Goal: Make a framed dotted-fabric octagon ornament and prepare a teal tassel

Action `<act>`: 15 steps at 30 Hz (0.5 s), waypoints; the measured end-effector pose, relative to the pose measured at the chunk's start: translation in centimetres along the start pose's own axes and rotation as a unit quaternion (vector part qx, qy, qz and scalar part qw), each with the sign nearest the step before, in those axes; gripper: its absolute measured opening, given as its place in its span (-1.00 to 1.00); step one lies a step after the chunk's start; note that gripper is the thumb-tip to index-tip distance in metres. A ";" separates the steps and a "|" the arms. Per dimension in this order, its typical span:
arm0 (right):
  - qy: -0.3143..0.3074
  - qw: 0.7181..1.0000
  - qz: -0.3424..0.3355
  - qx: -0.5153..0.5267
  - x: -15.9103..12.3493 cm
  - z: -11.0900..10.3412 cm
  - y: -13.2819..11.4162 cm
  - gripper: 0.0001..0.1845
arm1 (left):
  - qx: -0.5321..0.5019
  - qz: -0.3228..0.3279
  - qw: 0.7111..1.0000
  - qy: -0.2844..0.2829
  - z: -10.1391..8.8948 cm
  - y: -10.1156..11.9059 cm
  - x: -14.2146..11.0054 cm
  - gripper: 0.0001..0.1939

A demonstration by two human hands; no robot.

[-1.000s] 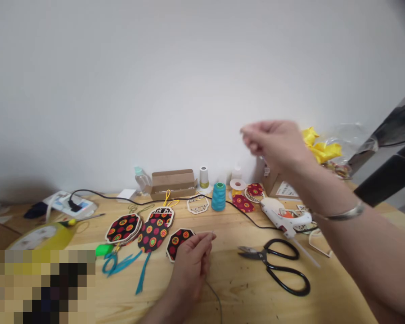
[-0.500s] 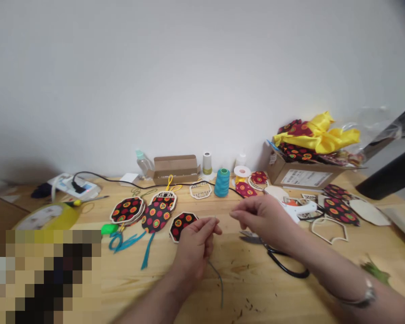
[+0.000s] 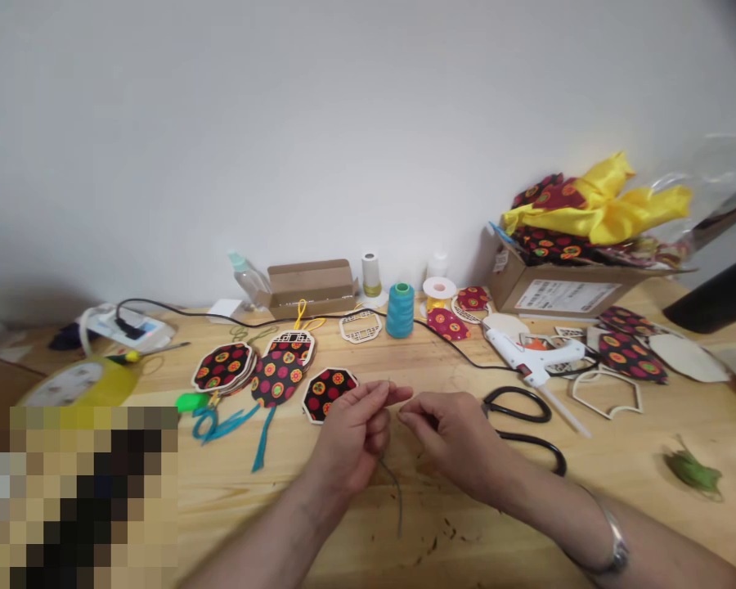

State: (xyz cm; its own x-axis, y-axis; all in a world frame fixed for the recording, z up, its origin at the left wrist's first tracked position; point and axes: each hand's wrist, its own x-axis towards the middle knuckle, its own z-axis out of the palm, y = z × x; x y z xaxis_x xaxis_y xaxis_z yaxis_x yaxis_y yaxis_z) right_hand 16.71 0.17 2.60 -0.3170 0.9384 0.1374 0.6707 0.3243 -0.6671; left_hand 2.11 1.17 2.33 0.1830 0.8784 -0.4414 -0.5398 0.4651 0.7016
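My left hand (image 3: 349, 433) pinches a thin grey cord (image 3: 398, 501) between thumb and fingers. The cord's tail hangs below the hand toward the wooden table. Close by on the right, my right hand (image 3: 457, 442) is closed in a pinch with the fingertips almost meeting the left ones; what sits in it is too small to make out. Partly behind my left hand lies an octagonal wood-framed piece of dark flowered fabric (image 3: 325, 388). Black-handled scissors (image 3: 536, 440) lie beside my right hand, their blades hidden by it.
Fabric-covered pieces (image 3: 224, 366) with blue tassels (image 3: 224, 427) lie on the left. A teal thread cone (image 3: 401, 312) stands at the back. To the right are a white glue gun (image 3: 533, 357), a green thread bundle (image 3: 693, 470) and a cardboard box (image 3: 564, 296) of fabric.
My right hand has come down and left, close to my left hand, uncovering the glue gun and scissor handles. My left hand still pinches the cord. The view has shifted slightly.
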 end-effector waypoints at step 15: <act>0.048 0.988 0.084 0.118 1.5 -1.3 1.2 -0.78 | -0.015 0.077 0.997 0.021 0.0 0.9 -0.3 -0.80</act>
State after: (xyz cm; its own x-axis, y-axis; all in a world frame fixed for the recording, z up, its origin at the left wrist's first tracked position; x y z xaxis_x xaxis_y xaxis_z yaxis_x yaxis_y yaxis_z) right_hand 17.94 2.15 2.99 -0.1416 0.9873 0.0728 0.5302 0.1377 -0.8366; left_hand 1.57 1.32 3.15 0.0612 0.9333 -0.3538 -0.5839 0.3209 0.7457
